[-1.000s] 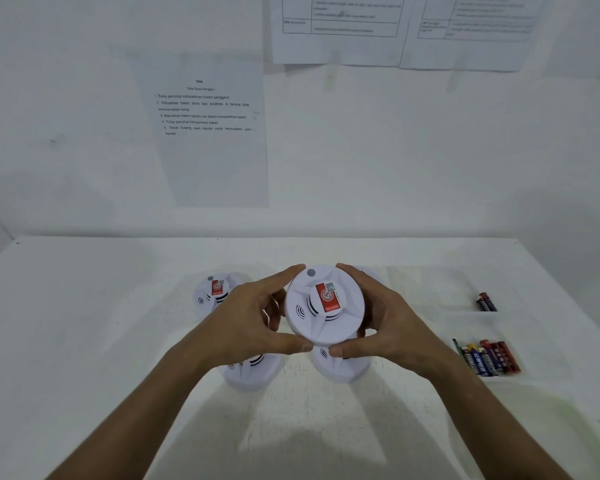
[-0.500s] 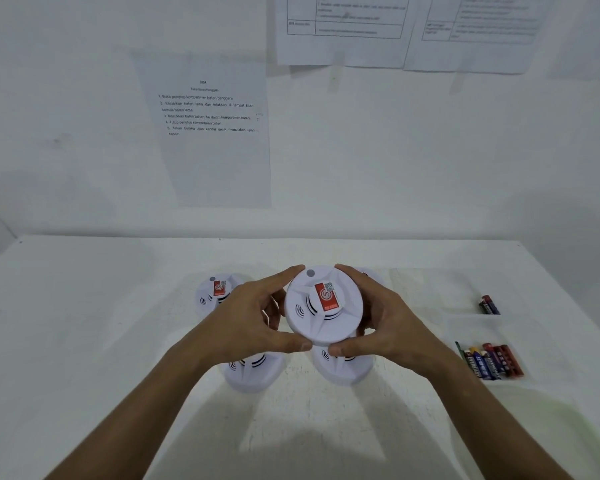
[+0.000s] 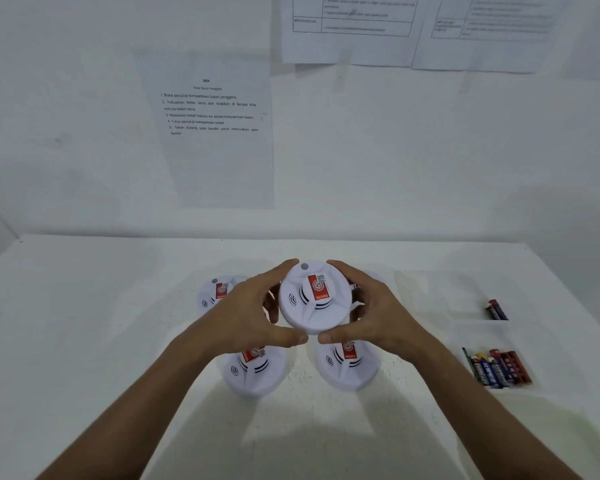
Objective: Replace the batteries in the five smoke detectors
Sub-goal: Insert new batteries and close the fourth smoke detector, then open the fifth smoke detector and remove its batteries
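I hold the smoke detector [image 3: 315, 298] above the counter [image 3: 84, 341], face up, left hand [image 3: 246, 317] at nine o'clock, right hand [image 3: 371, 313] at three, fingers curled round its rim. I should twist gently, hands opposed.

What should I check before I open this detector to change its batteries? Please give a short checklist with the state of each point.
1. Both hands hold the detector: left hand and right hand curl round its rim. Ok.
2. Detector lifted off the table: ok.
3. Battery cover facing you: not ok, the labelled front faces up.
4. Batteries within reach: ok, large group and small group lie to the right.
5. Which group is new: cannot tell.
6. All five detectors in view: cannot tell, hands hide part.
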Motion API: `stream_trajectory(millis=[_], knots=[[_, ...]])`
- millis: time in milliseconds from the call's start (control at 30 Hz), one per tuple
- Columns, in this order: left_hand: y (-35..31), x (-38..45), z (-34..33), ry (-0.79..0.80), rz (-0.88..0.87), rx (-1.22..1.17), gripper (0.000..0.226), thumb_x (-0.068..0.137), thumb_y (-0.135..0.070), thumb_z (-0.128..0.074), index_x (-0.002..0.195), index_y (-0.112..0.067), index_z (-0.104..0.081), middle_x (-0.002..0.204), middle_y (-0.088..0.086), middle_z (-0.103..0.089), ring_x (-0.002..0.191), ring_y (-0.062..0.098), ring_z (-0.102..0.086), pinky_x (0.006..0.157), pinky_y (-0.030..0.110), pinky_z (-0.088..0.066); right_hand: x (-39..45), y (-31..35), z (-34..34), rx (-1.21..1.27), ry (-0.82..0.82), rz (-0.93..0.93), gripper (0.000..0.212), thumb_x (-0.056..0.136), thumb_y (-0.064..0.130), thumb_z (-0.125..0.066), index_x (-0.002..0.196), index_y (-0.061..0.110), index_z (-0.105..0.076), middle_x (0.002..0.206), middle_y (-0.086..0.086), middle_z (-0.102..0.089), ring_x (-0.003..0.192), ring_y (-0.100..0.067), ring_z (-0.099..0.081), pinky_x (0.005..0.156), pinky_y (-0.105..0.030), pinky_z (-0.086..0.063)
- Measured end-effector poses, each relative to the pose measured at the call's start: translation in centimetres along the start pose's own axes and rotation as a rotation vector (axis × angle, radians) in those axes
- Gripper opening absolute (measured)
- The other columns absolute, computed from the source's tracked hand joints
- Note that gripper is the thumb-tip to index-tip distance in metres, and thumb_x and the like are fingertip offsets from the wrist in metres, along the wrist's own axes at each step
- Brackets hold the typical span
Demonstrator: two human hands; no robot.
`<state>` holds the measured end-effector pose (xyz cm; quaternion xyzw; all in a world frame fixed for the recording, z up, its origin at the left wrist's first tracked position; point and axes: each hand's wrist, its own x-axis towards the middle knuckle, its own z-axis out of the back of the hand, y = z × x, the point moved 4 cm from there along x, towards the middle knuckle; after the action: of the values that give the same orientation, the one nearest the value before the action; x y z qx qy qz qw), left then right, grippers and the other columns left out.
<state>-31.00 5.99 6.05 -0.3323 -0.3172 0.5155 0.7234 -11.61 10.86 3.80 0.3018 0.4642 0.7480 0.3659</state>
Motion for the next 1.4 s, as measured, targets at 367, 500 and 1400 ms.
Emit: stream_trajectory(millis=[367, 500, 1400], knots=[[3.6, 4.2, 0.7, -0.040, 0.132, 0.202, 0.069, 0.064, -0.031, -0.088, 0.121, -0.039, -0.049, 0.091, -0.029, -0.044, 0.084, 0.007, -0.049, 0.068, 0.015, -0.037, 6.7, -4.8, -0.9, -0.286, 0.021, -0.099, 0.097, 0.051, 0.036, -0.096, 0.136, 0.035, -0.049, 0.121, 0.006, -0.054, 0.109, -0.012, -0.049, 0.089, -0.030, -0.050], [6.1, 5.2, 0.1, -0.032, 0.209, 0.233, 0.066, 0.059, -0.031, -0.090, 0.117, -0.031, -0.056, 0.088, -0.027, -0.046, 0.086, 0.008, -0.048, 0.072, 0.024, -0.041, 7.9, -6.3, -1.8, -0.332, 0.037, -0.146, 0.093, 0.052, 0.028, -0.096, 0.134, 0.027, -0.051, 0.114, 0.006, -0.055, 0.104, -0.011, -0.048, 0.085, -0.027, -0.048], [3.0, 8.4, -1.6, 0.049, 0.301, 0.323, 0.073, 0.085, -0.034, -0.067, 0.148, -0.020, -0.032, 0.148, 0.001, -0.039, 0.131, 0.019, -0.043, 0.106, 0.036, -0.040, 4.4, -3.7, 2.6, -0.394, -0.139, -0.246, 0.094, 0.070, 0.028, -0.088, 0.148, 0.011, -0.038, 0.148, -0.004, -0.045, 0.130, -0.021, -0.048, 0.106, -0.033, -0.043]])
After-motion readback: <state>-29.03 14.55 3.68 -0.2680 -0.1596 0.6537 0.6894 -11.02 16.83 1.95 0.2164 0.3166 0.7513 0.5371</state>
